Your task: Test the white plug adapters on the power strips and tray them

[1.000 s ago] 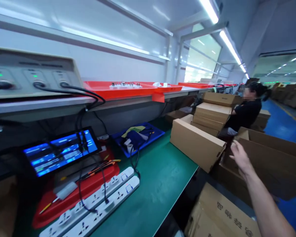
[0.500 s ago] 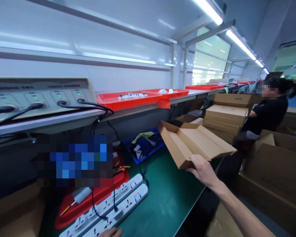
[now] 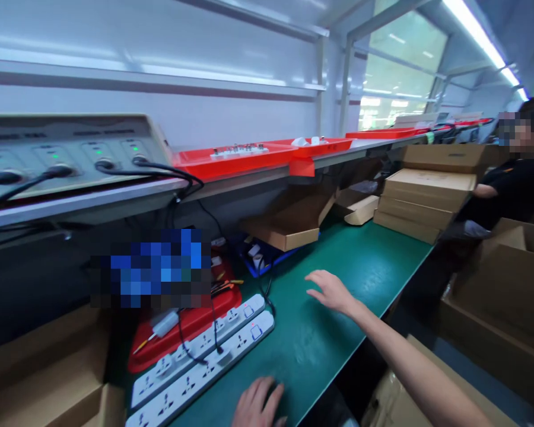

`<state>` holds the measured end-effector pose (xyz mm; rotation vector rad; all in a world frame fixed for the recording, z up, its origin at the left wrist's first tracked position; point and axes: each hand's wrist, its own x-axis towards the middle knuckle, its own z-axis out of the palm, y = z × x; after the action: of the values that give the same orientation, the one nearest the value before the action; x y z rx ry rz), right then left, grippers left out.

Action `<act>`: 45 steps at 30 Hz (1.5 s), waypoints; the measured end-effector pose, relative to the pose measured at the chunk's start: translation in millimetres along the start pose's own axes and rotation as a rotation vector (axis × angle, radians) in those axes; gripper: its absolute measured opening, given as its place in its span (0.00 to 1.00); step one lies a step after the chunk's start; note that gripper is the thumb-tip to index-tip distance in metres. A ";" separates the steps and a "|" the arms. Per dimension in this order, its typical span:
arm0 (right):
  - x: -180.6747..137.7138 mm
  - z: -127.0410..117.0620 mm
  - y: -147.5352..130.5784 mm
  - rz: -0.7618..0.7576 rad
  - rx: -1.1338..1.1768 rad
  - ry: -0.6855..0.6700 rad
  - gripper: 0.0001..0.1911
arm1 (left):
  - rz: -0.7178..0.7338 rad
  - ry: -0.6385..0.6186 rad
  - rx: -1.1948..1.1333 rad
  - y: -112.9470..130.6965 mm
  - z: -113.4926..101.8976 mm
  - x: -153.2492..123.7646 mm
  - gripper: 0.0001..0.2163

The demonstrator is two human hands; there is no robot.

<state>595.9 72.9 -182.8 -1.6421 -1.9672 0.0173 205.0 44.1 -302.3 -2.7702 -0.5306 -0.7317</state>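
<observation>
My right hand [image 3: 331,290] hovers open over the green bench mat [image 3: 338,279], fingers spread, holding nothing. Beyond it an open flat cardboard box [image 3: 289,225] lies on the blue tray [image 3: 267,261] at the back of the bench. My left hand [image 3: 258,406] rests flat at the bench's front edge, fingers apart, just right of two white power strips [image 3: 204,362]. A red tray [image 3: 187,326] with small tools sits behind the strips.
A beige tester with plugged black cables [image 3: 71,154] stands on the shelf, beside red trays [image 3: 249,157]. Stacked flat cartons [image 3: 427,193] sit at the bench's far end next to a seated person [image 3: 511,184]. Large cartons [image 3: 498,296] stand on the floor to the right.
My right hand set the open cardboard box down on the blue tray and let go, then drew back over the mat. My left hand came further into view at the bottom.
</observation>
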 end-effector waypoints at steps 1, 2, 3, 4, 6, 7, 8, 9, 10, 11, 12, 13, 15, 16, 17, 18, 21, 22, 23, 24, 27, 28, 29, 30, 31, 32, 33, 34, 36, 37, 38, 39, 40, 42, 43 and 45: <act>-13.6 4.4 0.5 0.013 0.008 -0.046 0.15 | 0.003 -0.005 -0.003 2.1 -2.7 2.1 0.16; -24.1 9.3 1.0 0.019 0.019 -0.083 0.12 | -0.002 -0.003 -0.003 4.6 -5.8 4.8 0.17; -30.6 14.6 1.1 0.015 0.034 -0.110 0.11 | -0.008 0.002 -0.003 7.4 -8.9 7.7 0.18; -32.7 20.2 0.5 0.002 0.053 -0.128 0.10 | -0.027 0.007 0.000 10.4 -11.6 10.7 0.18; -23.4 31.5 -5.2 -0.037 0.085 -0.144 0.09 | -0.077 0.022 0.007 16.4 -14.8 15.5 0.19; -13.6 36.9 -11.8 -0.055 0.093 -0.142 0.09 | -0.090 0.035 0.009 19.0 -15.3 16.8 0.19; -2.4 42.1 -21.6 -0.071 0.097 -0.137 0.09 | -0.095 0.051 0.012 21.4 -15.3 16.9 0.20; 8.5 47.0 -34.6 -0.090 0.098 -0.134 0.09 | -0.091 0.071 0.017 23.7 -15.1 15.7 0.21; 17.7 51.9 -50.2 -0.109 0.097 -0.130 0.09 | -0.083 0.093 0.023 26.0 -15.0 12.9 0.21; 24.2 57.4 -67.1 -0.140 0.098 -0.131 0.09 | -0.076 0.111 0.028 27.8 -14.9 8.7 0.20; 27.7 63.8 -83.6 -0.180 0.099 -0.147 0.08 | -0.073 0.120 0.029 28.8 -14.9 3.5 0.19; 28.2 71.3 -98.1 -0.217 0.102 -0.150 0.06 | -0.070 0.116 0.022 28.4 -14.4 -2.2 0.17; 19.6 88.0 -116.3 -0.285 0.105 -0.093 0.06 | -0.059 0.082 -0.014 22.7 -11.4 -12.0 0.15; 9.8 95.3 -119.5 -0.284 0.092 -0.047 0.08 | -0.052 0.057 -0.037 18.4 -9.1 -15.4 0.15; -4.1 100.5 -119.5 -0.253 0.092 0.006 0.10 | -0.040 0.036 -0.059 14.2 -7.0 -17.6 0.15; -21.8 102.5 -116.7 -0.203 0.100 0.064 0.11 | -0.024 0.018 -0.076 10.9 -5.8 -18.7 0.16; -89.5 86.8 -93.9 0.027 0.168 0.245 0.12 | 0.033 -0.012 -0.105 8.8 -10.1 -17.7 0.16; -113.1 75.3 -82.1 0.120 0.190 0.301 0.12 | 0.042 -0.017 -0.112 10.4 -13.5 -16.2 0.17; -135.4 62.0 -69.1 0.223 0.202 0.342 0.11 | 0.042 -0.019 -0.117 12.5 -16.9 -14.2 0.17; -155.6 47.7 -56.1 0.334 0.207 0.378 0.11 | 0.030 -0.019 -0.121 14.9 -19.9 -11.9 0.17; -196.3 8.3 -27.8 0.595 0.175 0.461 0.11 | -0.025 0.010 -0.133 22.8 -25.2 -4.8 0.17; -201.1 -0.8 -23.9 0.627 0.156 0.475 0.12 | -0.043 0.019 -0.139 25.8 -26.5 -2.9 0.17; -200.7 -7.0 -22.9 0.626 0.141 0.481 0.13 | -0.062 0.024 -0.146 29.0 -28.0 -1.4 0.16; -194.9 -9.9 -24.2 0.597 0.133 0.485 0.13 | -0.077 0.023 -0.151 32.5 -30.0 -0.1 0.16; -183.5 -9.6 -27.6 0.541 0.134 0.477 0.13 | -0.093 0.017 -0.154 36.0 -32.1 1.0 0.15; -166.9 -6.2 -32.8 0.462 0.140 0.461 0.13 | -0.114 0.003 -0.153 39.5 -34.2 1.9 0.15; -145.5 -0.1 -39.8 0.365 0.150 0.435 0.12 | -0.139 -0.011 -0.149 42.9 -35.8 2.6 0.15; -119.7 8.3 -48.7 0.254 0.161 0.395 0.12 | -0.166 -0.021 -0.144 46.1 -36.6 3.0 0.15; -58.2 30.1 -72.1 0.027 0.176 0.277 0.14 | -0.231 -0.018 -0.128 51.9 -34.6 2.1 0.16; -24.4 42.6 -86.2 -0.079 0.171 0.201 0.15 | -0.260 0.007 -0.117 54.6 -31.5 0.7 0.17; 10.4 55.7 -100.9 -0.173 0.153 0.115 0.15 | -0.278 0.049 -0.103 56.9 -26.9 -1.4 0.18; 45.1 69.0 -115.6 -0.249 0.120 0.028 0.16 | -0.284 0.106 -0.085 59.0 -20.9 -3.8 0.19; 78.8 82.2 -129.8 -0.310 0.074 -0.056 0.16 | -0.282 0.171 -0.065 60.7 -13.3 -6.2 0.20; 139.7 107.1 -154.7 -0.374 -0.034 -0.196 0.17 | -0.276 0.309 -0.027 62.8 5.4 -10.5 0.23; 165.5 118.2 -165.2 -0.378 -0.088 -0.250 0.18 | -0.292 0.377 -0.007 63.3 15.9 -11.9 0.24; 206.0 137.4 -183.0 -0.357 -0.171 -0.317 0.18 | -0.343 0.479 0.044 63.7 37.0 -13.6 0.20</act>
<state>355.3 261.7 -146.9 -1.4335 -2.5441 -0.0296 235.3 -6.3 -348.7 -2.3588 -0.9049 -1.3855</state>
